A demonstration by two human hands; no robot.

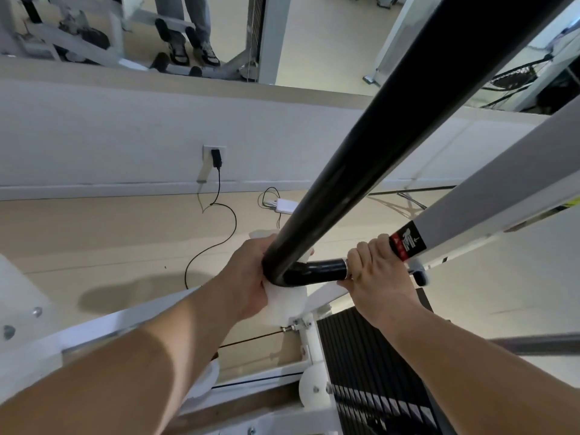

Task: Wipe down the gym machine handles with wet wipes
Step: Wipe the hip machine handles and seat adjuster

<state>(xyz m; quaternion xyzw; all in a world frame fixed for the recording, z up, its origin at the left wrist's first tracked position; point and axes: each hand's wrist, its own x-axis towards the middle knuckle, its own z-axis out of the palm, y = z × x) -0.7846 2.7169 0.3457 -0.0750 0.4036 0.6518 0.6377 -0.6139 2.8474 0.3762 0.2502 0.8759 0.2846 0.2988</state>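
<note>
A thick black padded handle bar (370, 152) runs from the top right down to a bend at the centre, then turns right as a short black section (320, 270). My left hand (248, 277) holds a white wet wipe (287, 301) pressed around the bend; part of the wipe hangs below the bar. My right hand (376, 271) grips the right end of the short section, where it meets the white machine arm (489, 211) with a red and black warning label (408, 243).
A black weight stack (373, 372) and white frame (309, 343) sit below the hands. A charger in a wall socket (215, 157) trails a black cable (219, 233) over the beige floor. A mirror above the wall reflects a person's legs (188, 29) and other machines.
</note>
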